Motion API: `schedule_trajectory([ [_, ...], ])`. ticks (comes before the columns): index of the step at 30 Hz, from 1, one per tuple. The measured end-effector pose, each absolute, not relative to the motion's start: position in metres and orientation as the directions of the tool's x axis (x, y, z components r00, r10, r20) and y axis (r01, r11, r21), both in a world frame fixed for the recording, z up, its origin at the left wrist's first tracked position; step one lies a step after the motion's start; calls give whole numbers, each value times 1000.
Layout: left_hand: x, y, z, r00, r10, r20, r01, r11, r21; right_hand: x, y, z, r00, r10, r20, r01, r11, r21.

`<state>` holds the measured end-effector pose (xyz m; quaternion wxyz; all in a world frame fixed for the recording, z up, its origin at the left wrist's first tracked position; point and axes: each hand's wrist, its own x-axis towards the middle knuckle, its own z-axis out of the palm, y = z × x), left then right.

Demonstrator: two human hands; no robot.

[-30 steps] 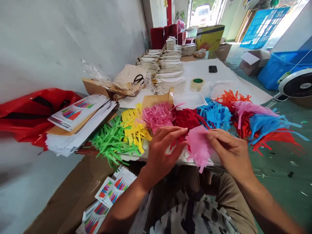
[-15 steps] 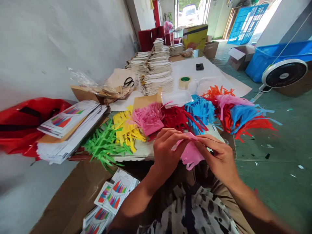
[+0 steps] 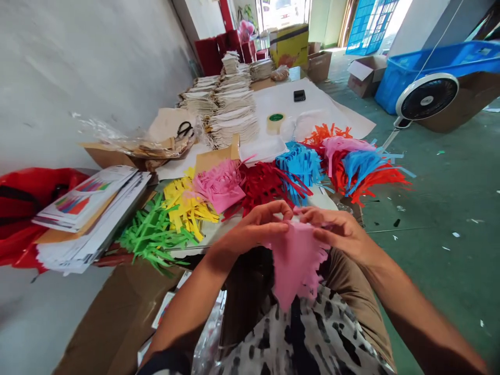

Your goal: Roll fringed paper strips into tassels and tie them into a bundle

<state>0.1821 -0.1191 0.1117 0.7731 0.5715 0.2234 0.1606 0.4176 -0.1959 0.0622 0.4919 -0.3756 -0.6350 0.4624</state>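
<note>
A pink piece of fringed tissue paper (image 3: 294, 255) hangs down in front of my chest, over my lap. My left hand (image 3: 265, 225) pinches its top edge from the left, fingers closed. From the right, my right hand (image 3: 336, 229) grips the same top edge with thumb and fingers closed. Just beyond my hands, at the table's near edge, lie fringed bundles: green (image 3: 156, 234), yellow (image 3: 187, 205), pink (image 3: 221, 182), dark red (image 3: 263, 187) and blue (image 3: 300, 165).
A mixed fringe pile (image 3: 359, 161) overhangs the table's right end, near a fan (image 3: 427, 97). Printed packs (image 3: 89, 208) lie at left. Behind are scissors (image 3: 185, 128), tape (image 3: 275, 123), stacked white bundles (image 3: 234, 112) and a phone (image 3: 299, 95).
The pink tissue paper has dropped open and hangs longer between my hands. Both hands have shifted in their hold on its top edge. The camera view has swung to the right.
</note>
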Motion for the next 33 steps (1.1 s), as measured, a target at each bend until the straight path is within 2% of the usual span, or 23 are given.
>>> schedule_trajectory([
  [2,181,-114,115,837,503,-216,84,271,959,427,-202,58,-156,969,189,-50,184,-982],
  [4,180,-107,119,833,499,-241,172,180,969,439,-207,59,-86,989,119,-45,115,-992],
  [10,173,-71,111,841,513,-175,290,-153,945,463,-198,62,-7,998,57,302,56,-952],
  [12,172,-63,96,781,619,-81,390,-382,838,467,-182,51,5,996,85,478,73,-875],
  [14,174,-65,80,679,728,100,539,-586,605,473,-163,35,-8,994,106,663,85,-744],
  [15,176,-69,71,648,735,198,591,-650,477,475,-154,27,-22,995,102,730,86,-678],
  [17,183,-83,55,691,657,301,586,-753,299,480,-138,13,-47,996,80,791,85,-606],
  [19,193,-100,39,813,515,271,459,-853,247,482,-129,6,-61,996,63,809,86,-581],
  [21,202,-115,21,878,426,220,369,-893,257,483,-126,5,-67,996,61,837,89,-540],
  [23,210,-127,3,875,438,209,380,-886,265,481,-129,11,-56,995,78,868,87,-488],
  [29,222,-134,-32,825,438,358,430,-897,107,467,-173,39,18,956,294,942,82,-326],
  [31,225,-135,-33,813,431,391,435,-897,85,457,-194,39,-86,926,367,914,220,-341],
  [33,229,-137,-31,801,437,409,448,-891,76,448,-211,30,-258,892,371,829,402,-389],
])
